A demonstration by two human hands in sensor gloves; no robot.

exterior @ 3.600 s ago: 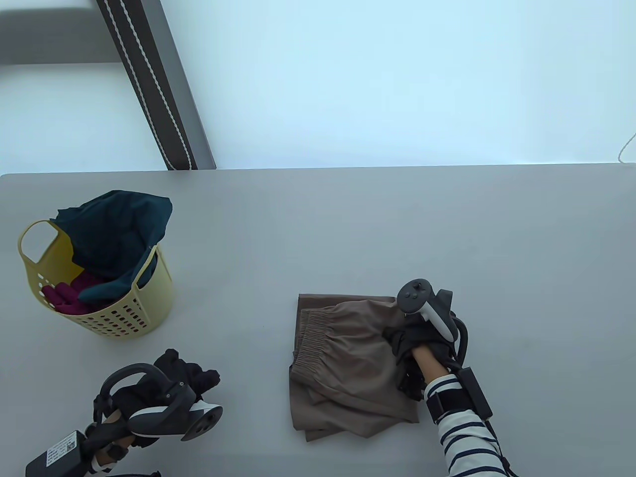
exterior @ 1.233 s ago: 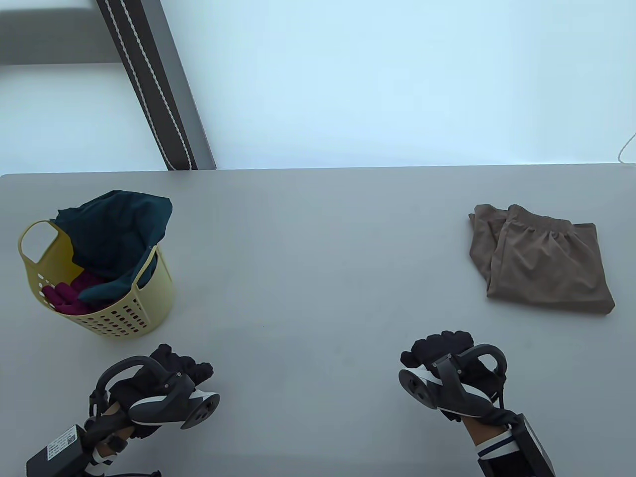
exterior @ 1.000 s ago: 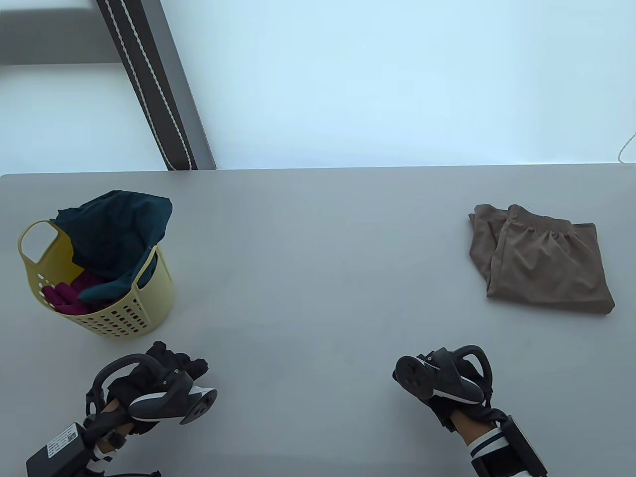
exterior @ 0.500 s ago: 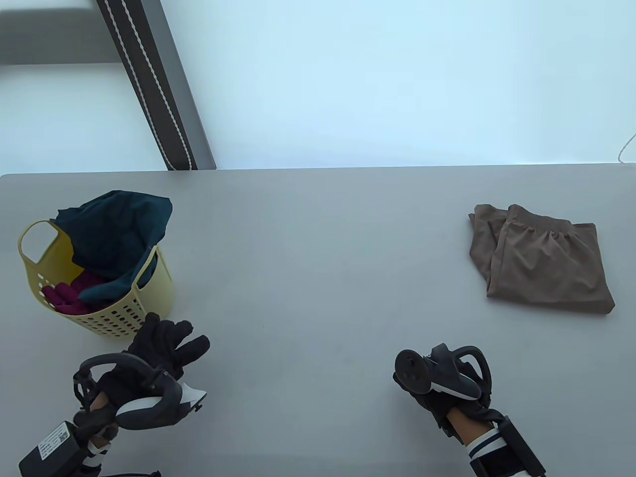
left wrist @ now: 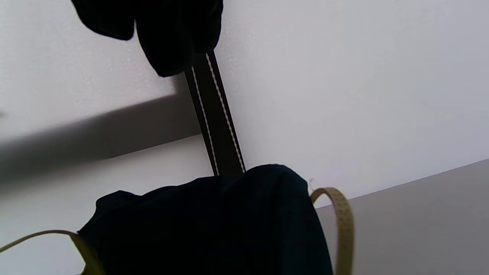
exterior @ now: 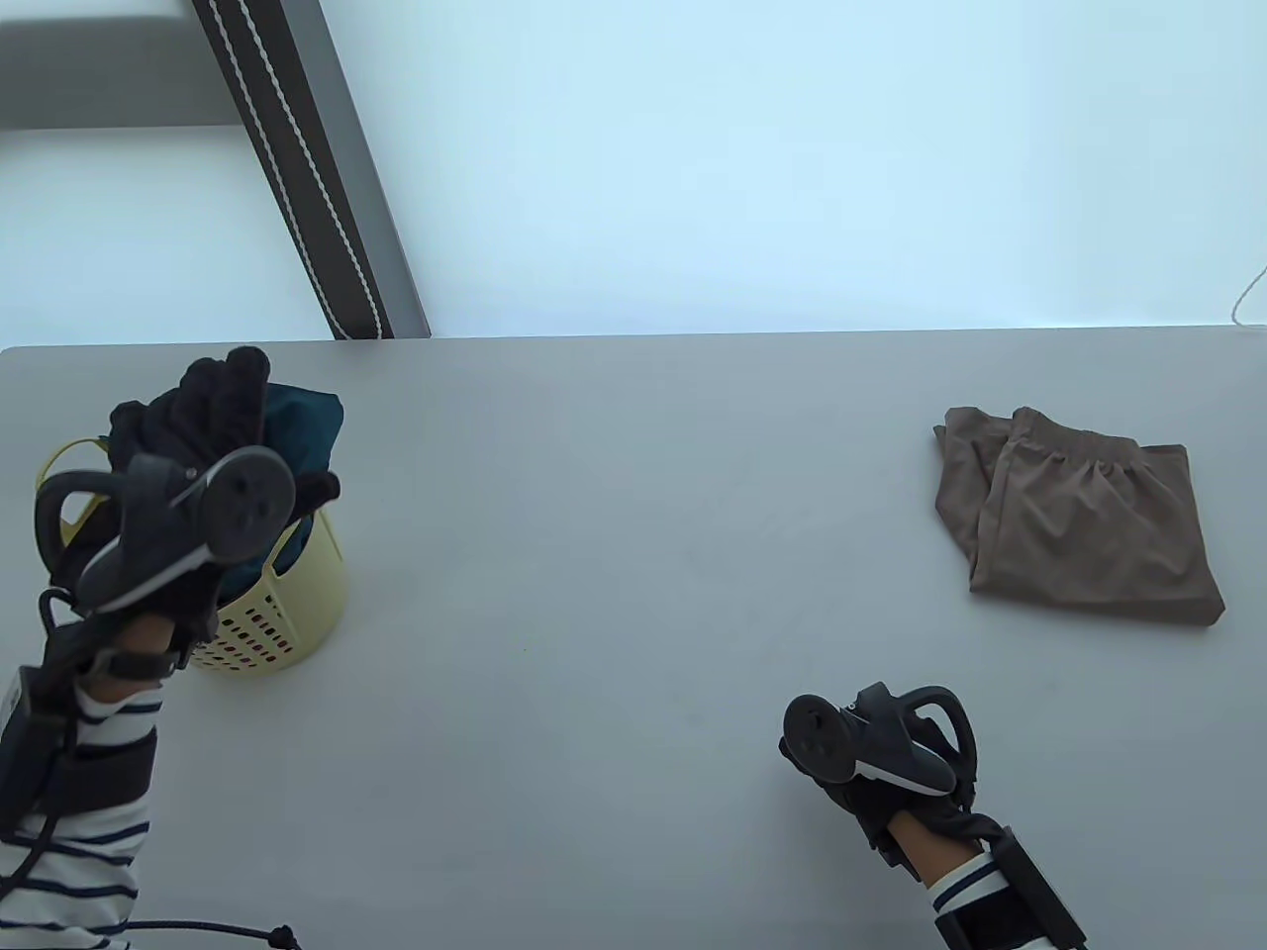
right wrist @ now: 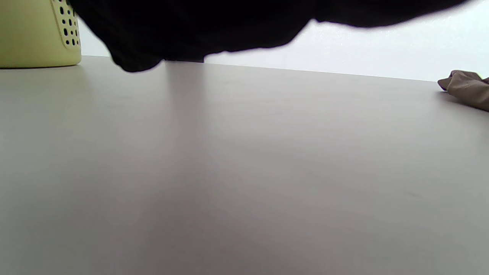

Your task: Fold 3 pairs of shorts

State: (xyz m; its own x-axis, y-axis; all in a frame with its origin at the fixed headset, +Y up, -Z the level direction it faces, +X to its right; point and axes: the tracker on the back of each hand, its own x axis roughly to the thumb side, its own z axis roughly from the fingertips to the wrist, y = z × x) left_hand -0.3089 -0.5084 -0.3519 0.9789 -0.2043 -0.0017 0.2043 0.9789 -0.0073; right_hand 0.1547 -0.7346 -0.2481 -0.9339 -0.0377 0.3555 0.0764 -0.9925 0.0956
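A folded brown pair of shorts (exterior: 1079, 520) lies flat at the right of the grey table (exterior: 633, 554); its edge shows in the right wrist view (right wrist: 468, 89). Dark teal shorts (exterior: 309, 416) bulge out of a yellow perforated basket (exterior: 297, 604) at the left. My left hand (exterior: 213, 401) hovers above the basket, fingers extended over the teal shorts (left wrist: 210, 225); its fingertips (left wrist: 175, 38) stay apart from the cloth and hold nothing. My right hand (exterior: 851, 792) rests low near the table's front edge, holding nothing. The left hand hides most of the basket's inside.
A dark post with white stitching (exterior: 307, 168) stands behind the table's far edge. A thin cord (exterior: 1249, 292) hangs at the far right. The basket's looped handle (left wrist: 344, 221) rises beside the teal cloth. Bare tabletop lies between the basket and the brown shorts.
The right hand carried the folded brown shorts to the table's right side and came back to the front edge. The left hand has risen from the table to above the basket.
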